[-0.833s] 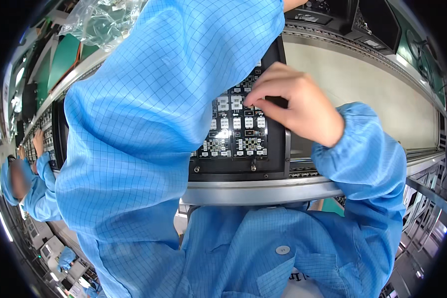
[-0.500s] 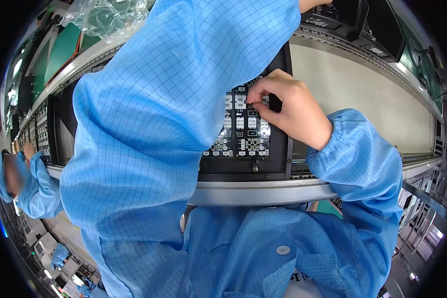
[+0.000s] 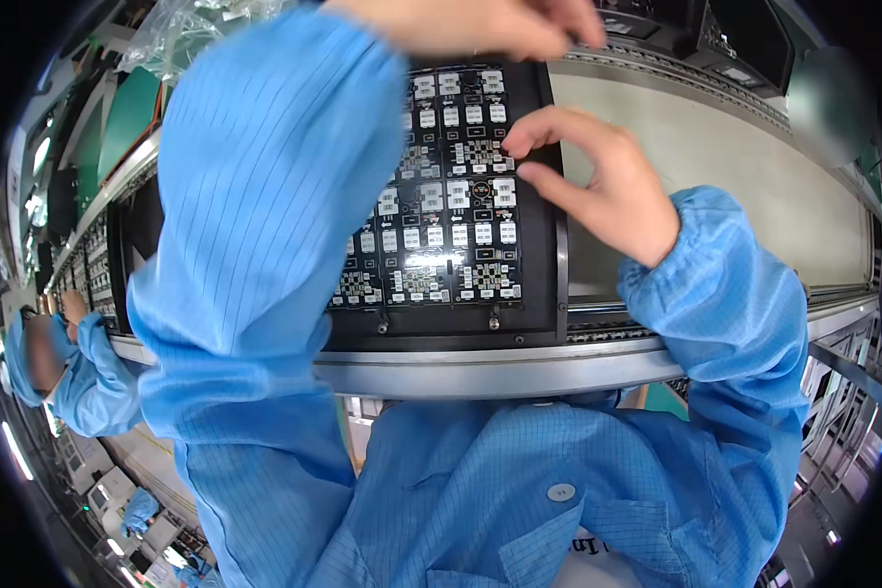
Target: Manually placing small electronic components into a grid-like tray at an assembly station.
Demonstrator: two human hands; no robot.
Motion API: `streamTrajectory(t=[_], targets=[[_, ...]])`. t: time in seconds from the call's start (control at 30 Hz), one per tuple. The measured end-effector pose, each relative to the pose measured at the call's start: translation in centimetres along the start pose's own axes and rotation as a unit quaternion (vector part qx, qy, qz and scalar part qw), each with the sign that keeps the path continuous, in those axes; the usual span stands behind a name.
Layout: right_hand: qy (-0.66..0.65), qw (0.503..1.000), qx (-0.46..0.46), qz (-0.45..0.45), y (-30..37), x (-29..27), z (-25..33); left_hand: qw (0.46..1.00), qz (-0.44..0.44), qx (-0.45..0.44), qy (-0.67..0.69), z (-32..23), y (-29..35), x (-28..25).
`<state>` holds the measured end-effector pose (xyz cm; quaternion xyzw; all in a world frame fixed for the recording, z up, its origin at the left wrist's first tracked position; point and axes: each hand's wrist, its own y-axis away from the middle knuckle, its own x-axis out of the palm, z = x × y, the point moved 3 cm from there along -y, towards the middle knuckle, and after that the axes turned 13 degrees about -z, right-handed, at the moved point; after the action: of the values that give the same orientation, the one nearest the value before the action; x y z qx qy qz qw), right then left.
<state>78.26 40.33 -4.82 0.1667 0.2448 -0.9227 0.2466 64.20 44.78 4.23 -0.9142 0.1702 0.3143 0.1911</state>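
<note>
A panel of black circuit boards (image 3: 473,235) with many white components lies in a black tray (image 3: 539,318) in front of me. At the panel's right edge is my right hand (image 3: 608,186). Its thumb and index finger are curved toward each other with a small gap, and nothing shows between them. My left hand (image 3: 470,24) is above the panel's far side, near the top of the view. Motion smears its fingers, so what they hold, if anything, cannot be made out. My left sleeve (image 3: 274,176) hides the panel's left part.
The tray rests on a conveyor with a metal front rail (image 3: 500,374) and a chain along its far side. Right of the tray is a pale surface (image 3: 696,186). Clear plastic bags (image 3: 181,39) lie far left, dark boxes (image 3: 745,44) far right. A co-worker (image 3: 88,377) stands at left.
My left arm has swung left and back from over the panel, uncovering more boards. My right hand has lifted off the boards to the panel's right edge, its fingertips parting.
</note>
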Motion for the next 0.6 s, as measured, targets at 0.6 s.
streamTrajectory(t=[0.6], targets=[[-0.040,0.999,-0.008,-0.004,-1.0,-0.3,-1.4,0.831,-0.218,-0.364,0.359,3.9,14.2,3.7]])
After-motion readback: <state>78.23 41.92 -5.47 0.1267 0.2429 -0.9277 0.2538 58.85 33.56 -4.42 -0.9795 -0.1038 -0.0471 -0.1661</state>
